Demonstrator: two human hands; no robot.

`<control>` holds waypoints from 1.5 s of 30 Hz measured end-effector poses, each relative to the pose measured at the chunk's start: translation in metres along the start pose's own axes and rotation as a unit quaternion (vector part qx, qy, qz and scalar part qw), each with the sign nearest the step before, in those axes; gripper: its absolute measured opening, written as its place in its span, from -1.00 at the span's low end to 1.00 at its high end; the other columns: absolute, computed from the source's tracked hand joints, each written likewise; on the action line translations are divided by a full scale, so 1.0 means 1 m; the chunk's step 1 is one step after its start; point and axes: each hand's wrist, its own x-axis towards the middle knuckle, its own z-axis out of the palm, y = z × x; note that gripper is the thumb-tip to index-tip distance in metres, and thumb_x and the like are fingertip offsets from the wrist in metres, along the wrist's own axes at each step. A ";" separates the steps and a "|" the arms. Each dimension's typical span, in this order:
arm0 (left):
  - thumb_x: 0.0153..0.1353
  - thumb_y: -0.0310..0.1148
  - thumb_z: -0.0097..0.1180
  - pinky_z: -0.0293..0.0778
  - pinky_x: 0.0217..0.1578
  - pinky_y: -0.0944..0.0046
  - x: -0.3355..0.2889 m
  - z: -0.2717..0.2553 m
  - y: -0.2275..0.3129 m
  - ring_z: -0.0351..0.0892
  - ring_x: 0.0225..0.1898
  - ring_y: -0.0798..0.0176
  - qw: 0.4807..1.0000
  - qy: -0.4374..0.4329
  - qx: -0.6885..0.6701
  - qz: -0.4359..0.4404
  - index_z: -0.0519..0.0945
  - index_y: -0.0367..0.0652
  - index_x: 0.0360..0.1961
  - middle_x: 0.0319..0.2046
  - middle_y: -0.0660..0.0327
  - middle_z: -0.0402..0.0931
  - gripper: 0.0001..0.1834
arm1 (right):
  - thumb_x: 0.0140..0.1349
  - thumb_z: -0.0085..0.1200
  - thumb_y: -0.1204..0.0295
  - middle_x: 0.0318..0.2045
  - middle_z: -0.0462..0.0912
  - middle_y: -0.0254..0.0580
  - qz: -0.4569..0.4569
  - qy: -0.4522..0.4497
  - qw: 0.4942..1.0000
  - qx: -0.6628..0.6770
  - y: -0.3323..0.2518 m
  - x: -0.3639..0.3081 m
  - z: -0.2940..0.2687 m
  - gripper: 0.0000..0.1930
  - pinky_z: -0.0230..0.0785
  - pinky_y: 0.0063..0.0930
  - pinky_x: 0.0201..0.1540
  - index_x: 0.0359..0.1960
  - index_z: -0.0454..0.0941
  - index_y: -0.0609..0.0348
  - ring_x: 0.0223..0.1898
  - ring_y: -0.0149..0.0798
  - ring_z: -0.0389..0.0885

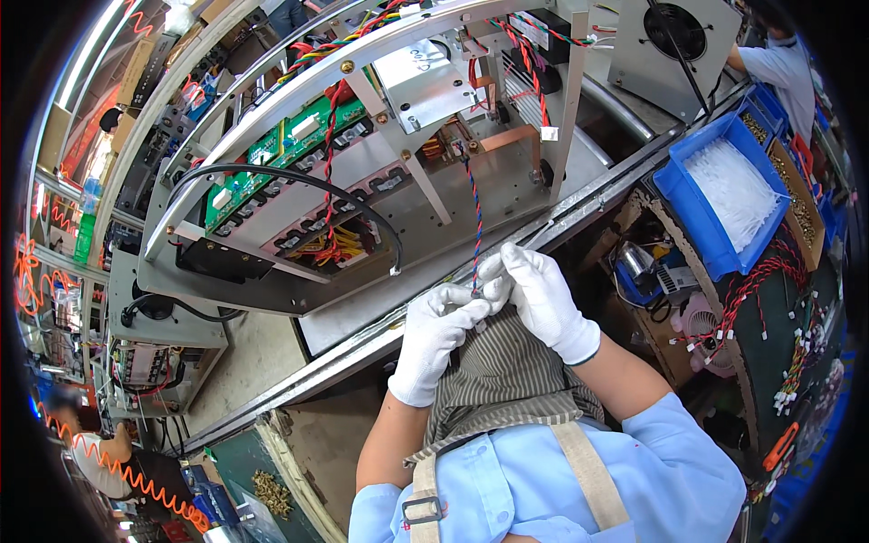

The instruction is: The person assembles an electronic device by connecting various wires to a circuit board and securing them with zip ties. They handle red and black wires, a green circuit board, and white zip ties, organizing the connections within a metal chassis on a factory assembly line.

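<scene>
A twisted red-and-blue wire pair (477, 217) runs down from inside a metal equipment frame (398, 172) to my gloved hands. My left hand (439, 337), in a white glove, pinches the wire's lower end between thumb and fingers. Close beside it, my right hand (545, 294), also in a white glove, has its thumb and forefinger pressed together; what lies in them is too small to make out. Both hands are in front of the frame's near edge, above my striped apron (520, 380). The very tip of the wire is hidden by the fingers.
A black cable (312, 179) arcs across the frame, past a green circuit board (262, 172). At right, a blue bin (724, 195) holds white plastic pieces, near red wire bundles (765, 276) and an orange-handled cutter (780, 446). Another person's blue sleeve (783, 72) shows at far right.
</scene>
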 end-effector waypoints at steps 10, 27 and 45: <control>0.13 -0.49 0.27 0.39 -0.45 0.47 0.003 0.004 0.000 0.49 -0.48 0.48 0.998 -0.040 -0.039 0.039 0.62 -0.30 -0.37 -0.45 0.21 0.62 -0.90 | 0.46 -0.08 0.12 -0.59 0.54 -0.47 0.009 -0.003 0.999 -0.052 0.005 0.002 0.001 -0.58 0.36 -0.69 -0.39 -0.32 0.61 0.24 -0.52 -0.61 0.48; 0.26 -0.51 0.07 0.42 -0.39 0.36 0.011 0.016 -0.021 0.54 -0.43 0.35 0.938 0.088 0.251 0.221 0.60 -0.29 -0.31 -0.46 0.21 0.58 -0.91 | 0.28 0.13 0.58 -0.16 0.66 -0.25 -0.030 0.053 0.998 -0.035 0.012 -0.008 0.010 -0.57 0.46 -0.63 -0.10 0.20 0.43 0.31 -0.20 -0.52 0.61; 0.14 -0.35 0.28 0.52 -0.32 0.21 -0.011 0.038 0.015 0.65 -0.33 0.10 0.874 0.121 0.372 0.287 0.65 -0.25 -0.28 -0.34 0.02 0.61 -0.80 | 0.28 0.10 0.63 -0.20 0.66 -0.17 -0.059 0.083 0.994 0.036 -0.004 -0.028 0.004 -0.54 0.51 -0.54 -0.09 0.23 0.36 0.40 -0.19 -0.45 0.63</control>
